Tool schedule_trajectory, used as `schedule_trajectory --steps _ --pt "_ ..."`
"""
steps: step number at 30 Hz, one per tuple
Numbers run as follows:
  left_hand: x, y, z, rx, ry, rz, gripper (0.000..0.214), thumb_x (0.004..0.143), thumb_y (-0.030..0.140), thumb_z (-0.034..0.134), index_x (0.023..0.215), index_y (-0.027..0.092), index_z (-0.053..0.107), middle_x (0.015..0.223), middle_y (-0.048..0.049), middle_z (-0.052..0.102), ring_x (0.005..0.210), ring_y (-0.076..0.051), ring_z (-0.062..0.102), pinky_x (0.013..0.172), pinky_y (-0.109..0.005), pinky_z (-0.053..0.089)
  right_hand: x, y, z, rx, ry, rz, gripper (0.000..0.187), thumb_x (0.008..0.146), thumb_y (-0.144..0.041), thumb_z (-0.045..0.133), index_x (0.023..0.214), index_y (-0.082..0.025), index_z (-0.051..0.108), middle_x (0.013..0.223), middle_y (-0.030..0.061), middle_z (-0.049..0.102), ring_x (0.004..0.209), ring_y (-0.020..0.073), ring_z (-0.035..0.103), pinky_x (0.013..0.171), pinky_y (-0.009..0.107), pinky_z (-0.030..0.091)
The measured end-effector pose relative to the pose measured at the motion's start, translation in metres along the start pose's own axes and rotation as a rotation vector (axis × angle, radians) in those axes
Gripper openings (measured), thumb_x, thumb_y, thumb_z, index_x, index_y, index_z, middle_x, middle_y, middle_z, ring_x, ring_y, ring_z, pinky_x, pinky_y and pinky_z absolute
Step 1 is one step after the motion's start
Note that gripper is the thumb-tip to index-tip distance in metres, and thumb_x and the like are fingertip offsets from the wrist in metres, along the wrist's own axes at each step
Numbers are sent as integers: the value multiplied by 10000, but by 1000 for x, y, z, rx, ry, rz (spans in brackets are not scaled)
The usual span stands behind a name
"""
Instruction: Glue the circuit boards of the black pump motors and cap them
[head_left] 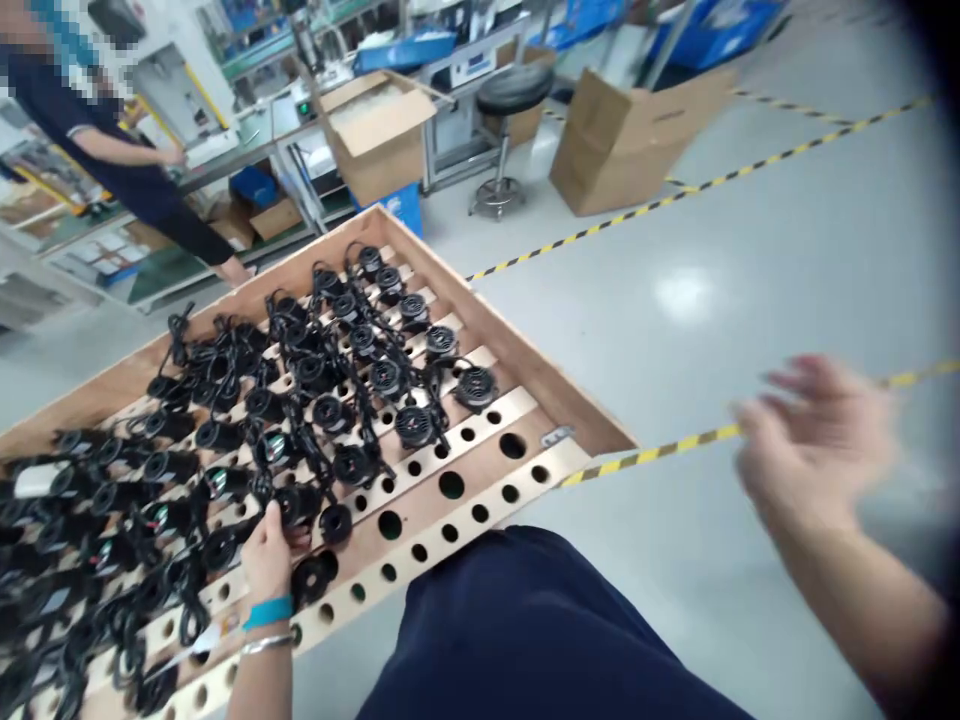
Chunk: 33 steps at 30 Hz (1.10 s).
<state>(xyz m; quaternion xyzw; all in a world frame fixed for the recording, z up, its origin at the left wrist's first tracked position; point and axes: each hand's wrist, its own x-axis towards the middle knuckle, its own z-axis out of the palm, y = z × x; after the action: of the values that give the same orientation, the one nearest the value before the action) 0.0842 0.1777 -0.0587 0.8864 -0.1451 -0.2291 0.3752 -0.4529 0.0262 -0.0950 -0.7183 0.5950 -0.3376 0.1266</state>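
Left hand (268, 557) is over the near side of the tray (525, 365), against a black unit (298, 503); grip cannot be told. That unit sits in the tray among other corded units (386, 378). Right hand (821, 435), blurred, is loosely open above the floor (637, 560)

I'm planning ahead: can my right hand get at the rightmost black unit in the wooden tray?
Probably yes: your right hand looks empty, and only the wooden side wall seems to stand between it and that black unit.
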Motion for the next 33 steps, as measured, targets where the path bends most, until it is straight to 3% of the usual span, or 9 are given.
schedule_trajectory --steps 2,4,8,12,16,20,24,29,33 --pt "-2 3 -3 211 64 49 538 829 608 427 638 149 634 603 -131 692 607 -281 685 632 -400 580 -9 22 22 62 80 95 672 932 -555 330 1517 -343 77 1415 169 396 1216 377 515 844 574 541" --pt "-6 11 -4 406 157 75 592 840 610 331 637 157 653 682 -183 709 779 -351 695 753 -462 561 -15 29 47 135 37 115 693 875 -583 466 1471 -282 277 1299 166 518 1125 347 585 814 514 570" --pt "-10 35 8 556 248 96 666 826 638 298 839 108 701 941 -267 710 1029 -438 640 904 -547 491 -9 28 78 267 -131 54 685 833 -527 551 1425 -227 383 1331 129 549 1225 294 537 1017 479 484" --pt "-8 51 23 653 273 81 794 779 704 386 1065 14 657 1097 -323 656 1069 -449 626 938 -557 478 7 29 83 365 -259 -18 639 831 -462 563 1412 -238 420 1361 104 543 1256 265 515 1063 459 440" --pt "-6 53 28 721 281 58 827 811 671 366 1199 -29 577 1125 -337 638 1049 -438 640 924 -559 486 9 33 86 398 -326 -40 526 834 -468 559 1312 -250 539 1300 114 590 1252 306 513 1054 550 396" --pt "-2 51 28 772 273 41 832 829 652 347 1231 -48 547 1153 -353 619 1057 -448 635 920 -557 485 10 30 89 383 -316 -4 414 879 -502 510 1202 -259 601 1125 110 675 1190 327 552 1030 629 350" --pt "1 51 27 804 285 41 767 843 611 345 1219 -22 559 1109 -327 648 1011 -435 656 904 -552 493 26 19 87 368 -292 22 413 928 -484 444 1210 -219 586 1045 127 674 1053 293 608 902 529 457" --pt "0 55 29 846 304 44 763 851 617 308 1221 1 564 1066 -303 671 1019 -436 655 898 -544 498 62 10 91 421 -376 -25 337 909 -431 482 1092 -189 628 961 106 649 727 186 615 693 369 520" --pt "-2 58 32 899 317 30 810 861 636 243 1258 -2 544 1094 -309 660 1064 -445 638 902 -539 497 81 18 97 516 -430 -78 243 853 -332 532 1021 -197 644 948 84 643 755 179 622 692 330 531"
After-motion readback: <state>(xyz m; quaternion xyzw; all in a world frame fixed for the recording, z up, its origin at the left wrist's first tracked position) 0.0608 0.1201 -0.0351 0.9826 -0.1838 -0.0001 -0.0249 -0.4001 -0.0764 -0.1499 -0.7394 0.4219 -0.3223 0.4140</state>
